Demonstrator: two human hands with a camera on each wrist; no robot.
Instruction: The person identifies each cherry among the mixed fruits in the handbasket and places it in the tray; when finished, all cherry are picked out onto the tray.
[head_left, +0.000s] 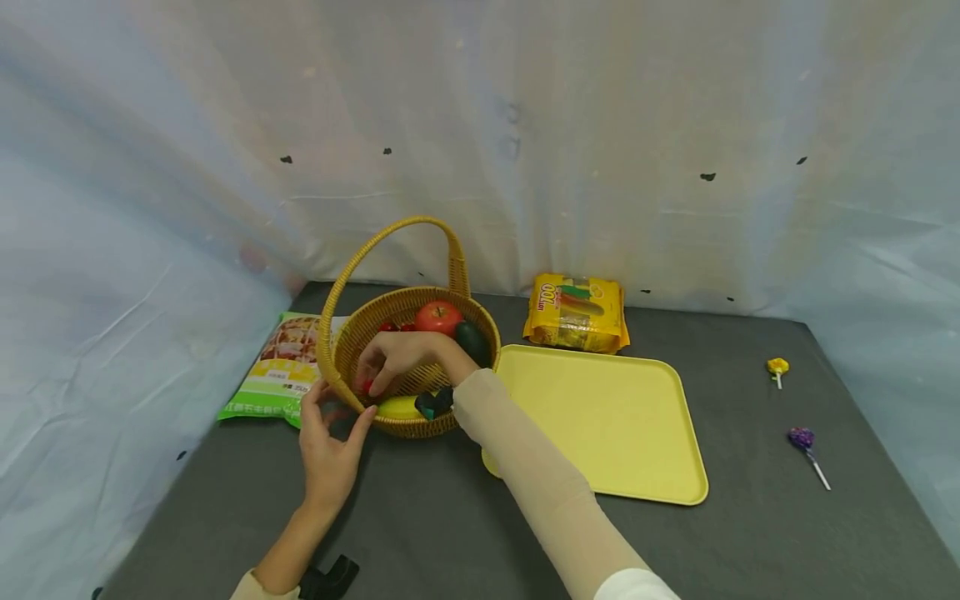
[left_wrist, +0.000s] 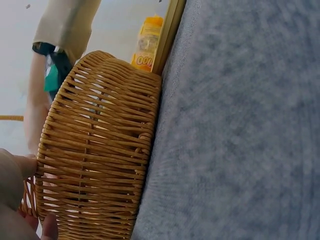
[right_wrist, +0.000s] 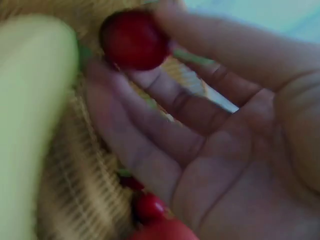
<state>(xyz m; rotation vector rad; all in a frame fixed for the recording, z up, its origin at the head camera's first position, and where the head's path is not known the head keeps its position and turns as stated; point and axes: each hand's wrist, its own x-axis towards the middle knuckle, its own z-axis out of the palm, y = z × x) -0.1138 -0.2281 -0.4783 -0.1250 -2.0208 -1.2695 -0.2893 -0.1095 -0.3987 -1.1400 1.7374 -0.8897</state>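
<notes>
Fingers of my left hand [head_left: 327, 450] rest straight against the basket [head_left: 408, 358] rim on the counter [head_left: 750, 533], while my right hand [head_left: 397, 358], nearer inside, pinches a small red fruit [right_wrist: 132, 40] beside the banana [head_left: 400, 407].

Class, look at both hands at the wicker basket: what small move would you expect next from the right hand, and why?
Probably lifting the small red fruit up out of the basket. The right hand is inside the basket and its fingers pinch that fruit, while the left hand touches the basket's rim, seemingly steadying it. The yellow tray lies beside the basket, a likely place for it.
</notes>
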